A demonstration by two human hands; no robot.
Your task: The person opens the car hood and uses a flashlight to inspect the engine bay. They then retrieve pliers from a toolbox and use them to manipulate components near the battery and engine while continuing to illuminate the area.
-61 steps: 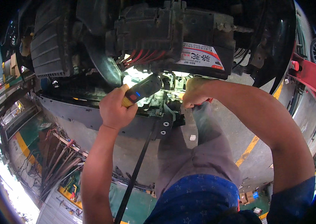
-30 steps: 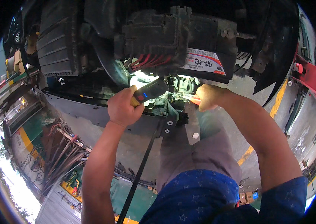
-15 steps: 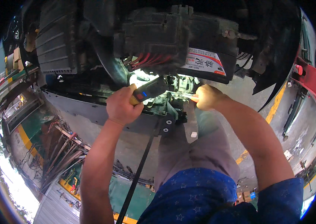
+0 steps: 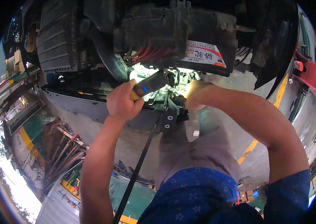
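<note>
My left hand is wrapped round a black and yellow work light with small blue indicator lamps. Its beam falls on the metal parts of an engine bay. At the right of this bright spot, my right hand is closed, with the fingertips down among the parts. The orange-handled tool seen in it half a second ago is now hidden by the fingers. Just above the hands sits a black car battery with a white and red label, beside a bundle of red wires.
A black ribbed housing fills the upper left. Below it runs a long grey panel. A dark strut slants down to the floor. Scrap rods lie at left, and a red metal stand is at right.
My right hand has shifted slightly left and turned, the forearm swinging outward, and the orange handle has gone out of sight. My left hand and the light stay almost still.
</note>
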